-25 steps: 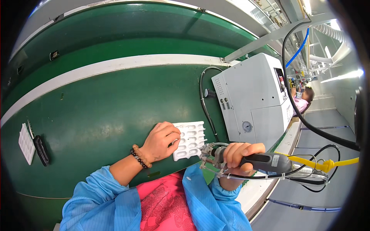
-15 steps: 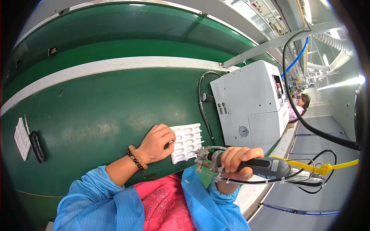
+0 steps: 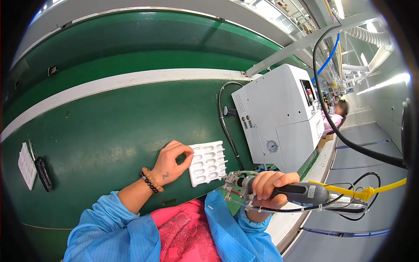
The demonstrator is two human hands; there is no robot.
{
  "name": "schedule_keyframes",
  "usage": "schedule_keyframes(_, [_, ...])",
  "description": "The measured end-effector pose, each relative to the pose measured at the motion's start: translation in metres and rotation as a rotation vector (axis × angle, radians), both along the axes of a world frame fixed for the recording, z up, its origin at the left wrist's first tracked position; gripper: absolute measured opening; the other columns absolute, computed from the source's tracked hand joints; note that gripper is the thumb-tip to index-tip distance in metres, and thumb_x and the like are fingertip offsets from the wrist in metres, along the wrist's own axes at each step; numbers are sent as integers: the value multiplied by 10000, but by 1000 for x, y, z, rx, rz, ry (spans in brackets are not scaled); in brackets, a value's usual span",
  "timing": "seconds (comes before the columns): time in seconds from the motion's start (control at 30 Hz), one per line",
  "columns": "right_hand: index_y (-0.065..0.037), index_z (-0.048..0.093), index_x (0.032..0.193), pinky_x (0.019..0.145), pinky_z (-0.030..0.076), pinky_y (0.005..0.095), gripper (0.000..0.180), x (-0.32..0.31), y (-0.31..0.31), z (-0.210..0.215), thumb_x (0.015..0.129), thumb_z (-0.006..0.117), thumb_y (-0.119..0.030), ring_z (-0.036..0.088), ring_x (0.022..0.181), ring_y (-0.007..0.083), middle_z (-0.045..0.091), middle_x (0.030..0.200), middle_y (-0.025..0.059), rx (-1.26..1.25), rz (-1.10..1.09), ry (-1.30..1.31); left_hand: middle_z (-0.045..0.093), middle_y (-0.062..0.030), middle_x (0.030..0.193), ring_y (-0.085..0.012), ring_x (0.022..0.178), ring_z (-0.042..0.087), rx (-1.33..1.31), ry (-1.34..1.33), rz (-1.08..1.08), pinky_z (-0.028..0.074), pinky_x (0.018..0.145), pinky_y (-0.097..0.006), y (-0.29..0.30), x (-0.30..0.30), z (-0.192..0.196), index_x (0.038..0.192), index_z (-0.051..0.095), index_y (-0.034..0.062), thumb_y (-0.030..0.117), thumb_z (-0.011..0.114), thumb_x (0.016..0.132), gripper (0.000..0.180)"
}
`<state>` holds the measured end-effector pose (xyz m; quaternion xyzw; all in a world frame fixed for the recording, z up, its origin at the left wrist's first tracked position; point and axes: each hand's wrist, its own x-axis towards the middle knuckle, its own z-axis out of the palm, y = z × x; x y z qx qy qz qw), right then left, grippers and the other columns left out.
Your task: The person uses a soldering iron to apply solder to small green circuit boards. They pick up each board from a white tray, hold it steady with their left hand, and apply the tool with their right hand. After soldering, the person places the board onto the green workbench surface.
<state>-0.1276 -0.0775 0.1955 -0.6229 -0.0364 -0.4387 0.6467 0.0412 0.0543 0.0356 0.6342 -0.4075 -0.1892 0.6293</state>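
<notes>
A white moulded tray point(image 3: 207, 164) with rows of oval pockets lies on the green bench top near its front edge. My left hand point(image 3: 171, 161) is at the tray's left edge, thumb and forefinger pinched together. Whatever is between those fingertips is too small to make out. In my right hand point(image 3: 274, 187) is a grey and black power screwdriver point(image 3: 301, 193), held nearly level, its metal nozzle point(image 3: 233, 181) pointing left. The nozzle tip comes close to the tray's lower right corner; whether they touch I cannot tell.
A large white machine point(image 3: 275, 118) with a round gauge stands right of the tray, a black cable point(image 3: 221, 120) looping beside it. A yellow cord point(image 3: 384, 185) runs from the screwdriver. Far left lie another white tray point(image 3: 27, 166) and a black case point(image 3: 43, 174). A person point(image 3: 334, 118) sits beyond the machine.
The view has shifted slightly. My left fingertips have moved a little up along the tray's left edge. My right hand keeps hold of the screwdriver, its nozzle still by the tray's right side.
</notes>
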Motion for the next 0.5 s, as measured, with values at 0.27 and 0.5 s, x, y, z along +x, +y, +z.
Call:
schedule_keyframes(0.27, [11,518,975,467,465,334,413,22,2,-1,842,805,-255,539,485,201,563,597,97,61,86,70,599,-70,789,-252,781,598,0,-4,-2,493,717,-353,1,-1,-3,809,645,53,16,691,735,95])
schedule_keyframes(0.5, [13,518,979,479,464,334,393,26,9,-2,841,805,-217,537,493,198,565,603,103,84,37,50,613,-85,861,-248,806,613,8,40,11,499,732,-357,-1,0,-2,846,644,37,24,680,777,79])
